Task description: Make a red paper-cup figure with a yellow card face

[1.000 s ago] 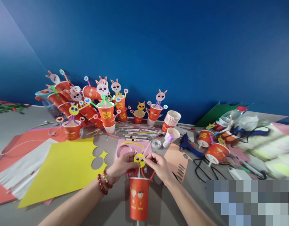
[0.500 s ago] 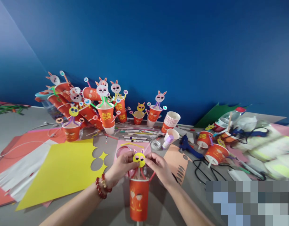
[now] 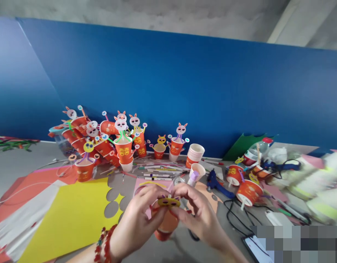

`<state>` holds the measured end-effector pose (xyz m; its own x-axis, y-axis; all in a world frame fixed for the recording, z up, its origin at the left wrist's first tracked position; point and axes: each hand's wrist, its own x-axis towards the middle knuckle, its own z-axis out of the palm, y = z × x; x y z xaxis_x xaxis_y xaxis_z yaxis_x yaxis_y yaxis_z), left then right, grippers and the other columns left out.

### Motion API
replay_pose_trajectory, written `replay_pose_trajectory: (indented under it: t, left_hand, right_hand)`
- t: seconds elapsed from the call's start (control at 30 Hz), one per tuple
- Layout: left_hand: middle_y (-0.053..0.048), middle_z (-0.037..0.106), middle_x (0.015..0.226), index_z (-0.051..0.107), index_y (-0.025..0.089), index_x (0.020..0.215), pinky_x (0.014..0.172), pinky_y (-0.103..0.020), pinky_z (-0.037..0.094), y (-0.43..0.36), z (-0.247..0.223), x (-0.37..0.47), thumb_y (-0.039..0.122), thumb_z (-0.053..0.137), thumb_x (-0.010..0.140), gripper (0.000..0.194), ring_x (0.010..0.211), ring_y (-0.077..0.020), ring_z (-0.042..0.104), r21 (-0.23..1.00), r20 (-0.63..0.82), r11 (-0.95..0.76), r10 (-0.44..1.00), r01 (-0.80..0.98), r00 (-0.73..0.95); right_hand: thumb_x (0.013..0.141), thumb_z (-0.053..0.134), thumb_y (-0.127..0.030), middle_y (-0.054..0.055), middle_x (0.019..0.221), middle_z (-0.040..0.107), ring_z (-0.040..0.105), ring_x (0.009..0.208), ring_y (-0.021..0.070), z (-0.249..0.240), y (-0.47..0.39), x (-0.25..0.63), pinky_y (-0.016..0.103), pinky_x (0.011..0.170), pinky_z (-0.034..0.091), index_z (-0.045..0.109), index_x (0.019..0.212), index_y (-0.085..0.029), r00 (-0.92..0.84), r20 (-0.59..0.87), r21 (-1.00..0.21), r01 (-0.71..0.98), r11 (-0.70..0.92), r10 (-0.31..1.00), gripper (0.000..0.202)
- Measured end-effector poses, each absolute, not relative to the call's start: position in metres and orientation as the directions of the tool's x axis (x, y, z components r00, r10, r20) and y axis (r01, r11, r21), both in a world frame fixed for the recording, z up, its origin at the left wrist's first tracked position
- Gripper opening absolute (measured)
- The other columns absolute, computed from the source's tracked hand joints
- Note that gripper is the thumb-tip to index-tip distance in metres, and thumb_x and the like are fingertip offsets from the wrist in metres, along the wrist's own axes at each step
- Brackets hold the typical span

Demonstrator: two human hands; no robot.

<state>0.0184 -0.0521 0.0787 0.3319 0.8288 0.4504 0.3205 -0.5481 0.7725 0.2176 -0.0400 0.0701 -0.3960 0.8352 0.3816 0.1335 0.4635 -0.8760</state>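
The left hand [image 3: 136,218] and right hand [image 3: 203,214] pinch the yellow face [image 3: 169,202] from opposite sides, seemingly to steady it at the red cup's [image 3: 170,222] mouth.

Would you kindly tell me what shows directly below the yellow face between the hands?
A red paper cup shows below the yellow face, its inside partly visible; the left hand and right hand, with the face, hide its far rim.
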Motion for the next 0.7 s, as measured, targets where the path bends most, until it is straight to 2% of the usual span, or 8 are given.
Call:
replay_pose_trajectory:
  t: [0.1,0.23,0.33,0.47,0.7]
  left_hand:
    - [-0.003,0.071,0.102,0.064,0.024,0.105,0.085,-0.029,0.046,-0.044,0.087,0.023,0.014,0.059,0.087,0.021,0.097,-0.0199,0.063,0.762,0.455,-0.545,0.835,0.350,0.309]
    - [-0.001,0.071,0.095,0.063,0.023,0.101,0.078,-0.027,0.047,-0.030,0.090,0.027,0.016,0.063,0.084,0.018,0.088,-0.0188,0.065,0.802,0.379,-0.459,0.886,0.381,0.269]
    - [-0.001,0.070,0.092,0.062,0.022,0.097,0.077,-0.026,0.046,-0.020,0.088,0.027,0.016,0.063,0.082,0.016,0.086,-0.0191,0.064,0.832,0.352,-0.426,0.900,0.355,0.255]
    - [-0.002,0.071,0.097,0.063,0.021,0.102,0.077,-0.027,0.047,-0.011,0.081,0.023,0.016,0.062,0.083,0.020,0.090,-0.0204,0.064,0.877,0.306,-0.384,0.910,0.289,0.280]
    - [-0.003,0.071,0.098,0.064,0.021,0.105,0.081,-0.028,0.046,-0.007,0.074,0.024,0.014,0.060,0.083,0.023,0.092,-0.0207,0.064,0.878,0.304,-0.381,0.912,0.290,0.277]
  right_hand:
    - [0.090,0.062,-0.028,0.006,0.096,0.063,0.059,0.089,0.0198,0.075,-0.029,0.218,0.029,0.080,0.047,0.060,0.098,-0.021,-0.378,0.399,-0.872,0.126,0.474,0.835,0.010]
    - [0.089,0.065,-0.031,0.005,0.090,0.062,0.058,0.085,0.0197,0.074,-0.012,0.216,0.029,0.077,0.047,0.060,0.094,-0.020,-0.350,0.338,-0.901,0.147,0.408,0.874,0.013]
    - [0.088,0.065,-0.033,0.003,0.084,0.058,0.055,0.080,0.0180,0.071,-0.004,0.215,0.028,0.074,0.046,0.059,0.090,-0.019,-0.332,0.297,-0.928,0.120,0.353,0.895,0.015]
    - [0.087,0.067,-0.033,0.002,0.082,0.056,0.053,0.077,0.0161,0.066,0.002,0.211,0.025,0.070,0.044,0.058,0.086,-0.018,-0.346,0.275,-0.944,0.077,0.320,0.897,0.017]
    - [0.083,0.071,-0.040,0.001,0.079,0.058,0.056,0.074,0.0162,0.061,0.008,0.209,0.025,0.067,0.045,0.058,0.084,-0.018,-0.328,0.219,-0.969,0.040,0.245,0.919,0.026]
